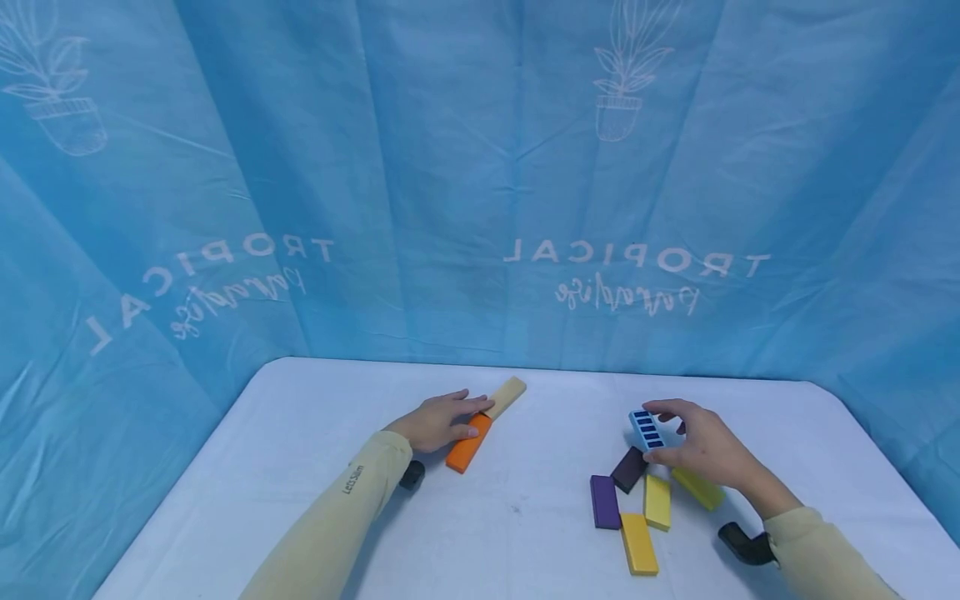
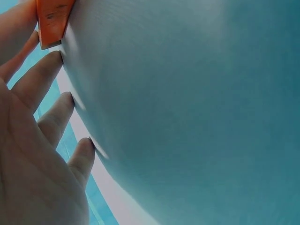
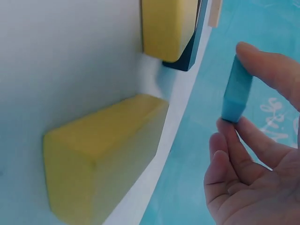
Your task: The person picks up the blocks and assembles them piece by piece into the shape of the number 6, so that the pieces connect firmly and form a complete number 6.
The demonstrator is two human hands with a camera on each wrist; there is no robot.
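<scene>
At the left of the table, my left hand (image 1: 442, 421) rests with its fingers extended at two blocks laid end to end. Its thumb lies on the orange block (image 1: 467, 446) and a fingertip touches the beige block (image 1: 507, 396). The orange block's end (image 2: 54, 23) shows in the left wrist view. On the right, my right hand (image 1: 701, 442) pinches a light blue block (image 1: 647, 430) with dark rectangles on one face. The right wrist view shows this blue block (image 3: 237, 89) between thumb and fingertips, raised off the table.
Below the blue block lie a dark block (image 1: 628, 469), a purple block (image 1: 604, 502), a yellow block (image 1: 657, 502), another yellow block (image 1: 699, 488) and an orange-yellow block (image 1: 639, 543). Blue printed cloth (image 1: 450, 208) hangs behind the white table (image 1: 315, 417).
</scene>
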